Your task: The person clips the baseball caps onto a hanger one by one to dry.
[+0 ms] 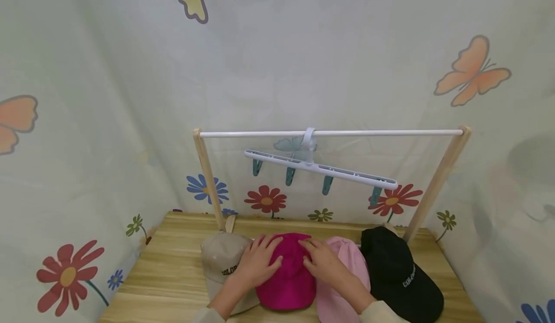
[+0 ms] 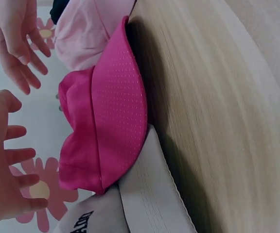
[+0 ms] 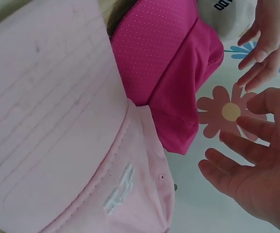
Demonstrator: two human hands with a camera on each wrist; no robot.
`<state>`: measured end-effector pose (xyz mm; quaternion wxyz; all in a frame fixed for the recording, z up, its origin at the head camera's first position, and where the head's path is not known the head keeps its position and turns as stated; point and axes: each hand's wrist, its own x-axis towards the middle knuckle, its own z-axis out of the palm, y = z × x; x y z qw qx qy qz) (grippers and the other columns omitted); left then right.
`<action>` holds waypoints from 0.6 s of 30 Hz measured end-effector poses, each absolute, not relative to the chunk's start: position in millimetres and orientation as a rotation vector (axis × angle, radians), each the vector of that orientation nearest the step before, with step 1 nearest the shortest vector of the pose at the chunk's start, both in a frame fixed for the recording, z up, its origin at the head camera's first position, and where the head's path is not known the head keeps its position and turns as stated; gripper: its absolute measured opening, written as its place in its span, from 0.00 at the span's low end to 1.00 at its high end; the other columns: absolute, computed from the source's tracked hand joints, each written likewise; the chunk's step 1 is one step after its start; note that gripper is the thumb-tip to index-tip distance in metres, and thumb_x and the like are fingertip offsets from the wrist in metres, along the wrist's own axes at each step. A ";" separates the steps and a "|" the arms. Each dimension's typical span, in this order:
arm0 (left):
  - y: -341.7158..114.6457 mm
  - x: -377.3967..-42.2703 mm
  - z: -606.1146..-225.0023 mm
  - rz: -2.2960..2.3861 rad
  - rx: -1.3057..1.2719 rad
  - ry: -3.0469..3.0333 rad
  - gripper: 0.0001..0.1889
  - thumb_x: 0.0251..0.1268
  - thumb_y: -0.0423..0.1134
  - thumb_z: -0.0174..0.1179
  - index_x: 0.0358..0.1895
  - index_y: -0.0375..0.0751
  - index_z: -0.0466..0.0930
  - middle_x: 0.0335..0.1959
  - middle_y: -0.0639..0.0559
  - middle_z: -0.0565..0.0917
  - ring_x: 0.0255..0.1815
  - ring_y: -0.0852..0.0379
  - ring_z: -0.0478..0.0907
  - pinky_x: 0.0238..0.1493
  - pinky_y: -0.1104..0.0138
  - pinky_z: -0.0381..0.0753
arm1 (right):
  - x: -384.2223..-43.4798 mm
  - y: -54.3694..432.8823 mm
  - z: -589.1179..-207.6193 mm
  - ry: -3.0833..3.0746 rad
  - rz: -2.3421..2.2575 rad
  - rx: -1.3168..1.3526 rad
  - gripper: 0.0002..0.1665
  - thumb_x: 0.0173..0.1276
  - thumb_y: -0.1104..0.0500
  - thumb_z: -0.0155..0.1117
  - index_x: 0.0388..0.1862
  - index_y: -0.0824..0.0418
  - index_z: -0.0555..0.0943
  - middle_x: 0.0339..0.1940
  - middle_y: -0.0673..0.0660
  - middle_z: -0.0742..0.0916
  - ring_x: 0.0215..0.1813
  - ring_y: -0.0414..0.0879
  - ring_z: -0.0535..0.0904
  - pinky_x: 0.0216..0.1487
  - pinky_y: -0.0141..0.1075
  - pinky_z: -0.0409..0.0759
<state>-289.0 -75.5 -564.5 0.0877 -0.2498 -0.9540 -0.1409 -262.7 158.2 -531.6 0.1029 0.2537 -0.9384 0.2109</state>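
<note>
A magenta cap (image 1: 286,282) with a dotted brim lies on the wooden table, its brim toward me. My left hand (image 1: 259,260) hovers over its left side with the fingers spread. Over the right side is my right hand (image 1: 324,264), its fingers bent a little and apart. Both wrist views show a gap between the hands and the magenta cap (image 2: 115,111), and neither hand holds anything. To the left sits a beige cap (image 1: 218,250) with dark lettering, its brim partly behind my left forearm. A pink cap (image 3: 47,111) lies just right of the magenta one.
A black cap (image 1: 386,260) with white lettering is at the far right of the row. Behind the caps stands a wooden-legged rack with a white rod (image 1: 390,133). From it hangs a tilted white hanger (image 1: 277,159) with several teal clips (image 1: 327,185). The wooden tabletop (image 1: 160,270) extends left.
</note>
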 end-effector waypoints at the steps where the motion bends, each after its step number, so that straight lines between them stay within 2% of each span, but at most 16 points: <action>1: -76.9 -289.7 -565.4 -0.420 -0.743 -2.840 0.27 0.76 0.56 0.51 0.74 0.54 0.70 0.71 0.50 0.72 0.72 0.41 0.67 0.66 0.40 0.68 | -263.7 157.1 -532.9 -2.761 0.627 0.751 0.24 0.70 0.63 0.63 0.63 0.69 0.79 0.58 0.66 0.84 0.61 0.61 0.80 0.61 0.54 0.79; 8: -86.1 -290.7 -569.8 -0.409 -0.698 -2.846 0.27 0.75 0.55 0.52 0.73 0.53 0.70 0.71 0.48 0.73 0.71 0.39 0.67 0.66 0.40 0.69 | -265.5 150.3 -535.3 -2.765 0.690 0.752 0.22 0.70 0.66 0.63 0.62 0.70 0.79 0.58 0.68 0.83 0.61 0.64 0.79 0.62 0.57 0.77; 18: -89.0 -292.4 -561.3 -0.437 -0.694 -2.847 0.26 0.76 0.53 0.53 0.72 0.50 0.71 0.70 0.46 0.74 0.70 0.39 0.68 0.65 0.40 0.69 | -269.1 150.4 -531.2 -2.734 0.671 0.765 0.22 0.70 0.66 0.62 0.62 0.71 0.79 0.57 0.68 0.84 0.59 0.62 0.81 0.59 0.53 0.80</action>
